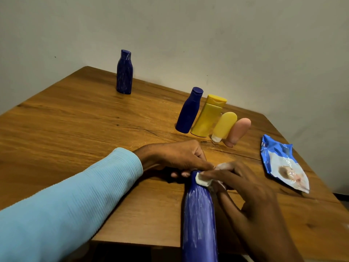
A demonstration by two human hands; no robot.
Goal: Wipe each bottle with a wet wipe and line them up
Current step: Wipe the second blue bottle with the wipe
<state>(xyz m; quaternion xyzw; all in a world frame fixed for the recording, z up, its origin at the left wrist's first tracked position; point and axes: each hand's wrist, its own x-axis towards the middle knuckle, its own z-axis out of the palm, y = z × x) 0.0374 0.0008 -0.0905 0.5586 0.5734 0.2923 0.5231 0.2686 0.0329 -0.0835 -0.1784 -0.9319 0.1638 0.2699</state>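
Both hands meet at the cap end of the big blue bottle [199,214] by the table's [75,129] near edge: left hand [175,157] pinches the cap, right hand [251,188] presses a wet wipe [203,181] against it. Beyond the bottle stand four bottles [209,118] together.

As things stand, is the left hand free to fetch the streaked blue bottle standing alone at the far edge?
Probably not yet: the left hand holds the top of the blue bottle being wiped. The table path to the streaked blue bottle looks unobstructed.
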